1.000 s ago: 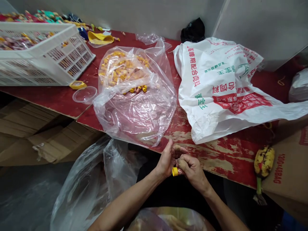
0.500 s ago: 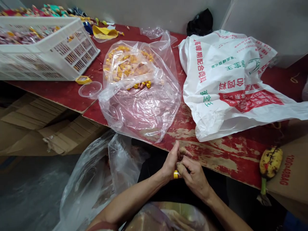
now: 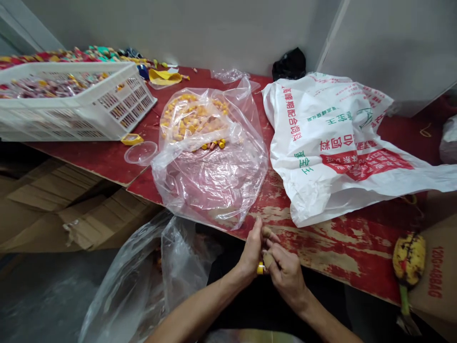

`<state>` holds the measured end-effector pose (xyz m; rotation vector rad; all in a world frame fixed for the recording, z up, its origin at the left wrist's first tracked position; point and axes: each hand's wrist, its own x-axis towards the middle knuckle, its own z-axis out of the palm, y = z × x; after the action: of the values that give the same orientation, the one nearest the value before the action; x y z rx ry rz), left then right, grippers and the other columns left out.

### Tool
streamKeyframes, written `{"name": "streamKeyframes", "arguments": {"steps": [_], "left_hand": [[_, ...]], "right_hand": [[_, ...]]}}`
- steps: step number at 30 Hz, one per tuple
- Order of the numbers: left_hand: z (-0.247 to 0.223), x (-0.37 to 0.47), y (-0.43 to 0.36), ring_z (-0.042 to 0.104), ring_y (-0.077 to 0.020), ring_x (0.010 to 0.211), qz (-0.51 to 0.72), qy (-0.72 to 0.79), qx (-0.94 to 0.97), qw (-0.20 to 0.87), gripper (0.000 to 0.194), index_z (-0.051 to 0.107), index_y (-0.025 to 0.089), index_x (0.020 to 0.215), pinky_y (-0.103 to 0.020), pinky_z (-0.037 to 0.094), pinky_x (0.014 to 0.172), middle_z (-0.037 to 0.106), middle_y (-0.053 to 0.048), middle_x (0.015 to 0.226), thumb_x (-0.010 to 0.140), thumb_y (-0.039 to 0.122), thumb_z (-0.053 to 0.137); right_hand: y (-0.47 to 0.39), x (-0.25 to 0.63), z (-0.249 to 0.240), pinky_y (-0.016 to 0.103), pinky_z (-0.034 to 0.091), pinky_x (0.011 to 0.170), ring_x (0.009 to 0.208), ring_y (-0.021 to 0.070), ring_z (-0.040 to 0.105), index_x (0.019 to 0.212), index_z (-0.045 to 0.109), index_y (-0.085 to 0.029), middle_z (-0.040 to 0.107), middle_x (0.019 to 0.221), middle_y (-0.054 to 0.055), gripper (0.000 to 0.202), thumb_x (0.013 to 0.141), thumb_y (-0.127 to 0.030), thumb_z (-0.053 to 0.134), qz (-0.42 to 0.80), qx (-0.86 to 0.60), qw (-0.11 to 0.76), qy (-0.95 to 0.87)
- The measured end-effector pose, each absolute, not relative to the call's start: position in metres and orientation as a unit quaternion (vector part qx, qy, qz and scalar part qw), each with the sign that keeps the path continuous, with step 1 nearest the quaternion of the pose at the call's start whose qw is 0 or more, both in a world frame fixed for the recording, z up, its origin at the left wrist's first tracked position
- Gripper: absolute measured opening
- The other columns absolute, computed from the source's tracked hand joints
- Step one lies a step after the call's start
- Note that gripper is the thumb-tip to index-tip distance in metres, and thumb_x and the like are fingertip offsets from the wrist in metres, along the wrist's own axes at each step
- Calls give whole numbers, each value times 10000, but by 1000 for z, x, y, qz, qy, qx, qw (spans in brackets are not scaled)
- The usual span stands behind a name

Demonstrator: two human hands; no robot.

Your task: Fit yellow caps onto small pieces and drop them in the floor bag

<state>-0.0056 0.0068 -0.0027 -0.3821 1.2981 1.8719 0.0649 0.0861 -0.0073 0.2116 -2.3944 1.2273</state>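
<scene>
Both hands, left hand (image 3: 251, 250) and right hand (image 3: 285, 271), are pinching one small yellow-capped piece (image 3: 260, 268) together by the surface (image 3: 321, 238) edge; probably mid-assembly, with plenty still sitting in the clear bag (image 3: 210, 152).

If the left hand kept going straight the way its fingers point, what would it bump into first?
The left hand points up and away, toward the table. It would probably meet the worn red table edge first, then the clear plastic bag of yellow pieces beyond. Depth is hard to judge here.
</scene>
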Motion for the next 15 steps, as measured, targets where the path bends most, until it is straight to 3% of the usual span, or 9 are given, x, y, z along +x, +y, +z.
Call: {"name": "streamKeyframes", "arguments": {"steps": [4,8,11,15], "left_hand": [[6,-8,-7,522,-135,556,788,483,-124,362,624,601,114,703,-221,375,510,576,-43,610,715,727,485],[9,8,-24,561,-139,515,750,557,12,356,524,550,141,838,-223,433,464,588,-27,631,746,657,559],[12,11,-42,532,-123,436,763,546,15,346,480,516,159,871,-214,419,399,579,-7,615,736,611,608],[22,1,-112,576,-133,560,733,664,-99,112,424,567,164,927,-234,469,490,645,-42,797,723,524,661]], "right_hand": [[93,54,2,179,497,609,669,116,607,787,548,-174,586,708,15,199,931,-190,412,491,11,216,-844],[89,54,-6,205,520,714,835,149,625,1026,548,-160,611,927,82,167,938,-219,418,348,39,345,-871],[97,57,-23,262,530,776,980,197,596,1164,504,-148,570,1078,137,267,932,-249,419,279,116,323,-897],[187,69,-54,410,514,763,991,300,570,1170,523,-198,556,1128,155,330,877,-343,478,180,115,330,-919]]}}
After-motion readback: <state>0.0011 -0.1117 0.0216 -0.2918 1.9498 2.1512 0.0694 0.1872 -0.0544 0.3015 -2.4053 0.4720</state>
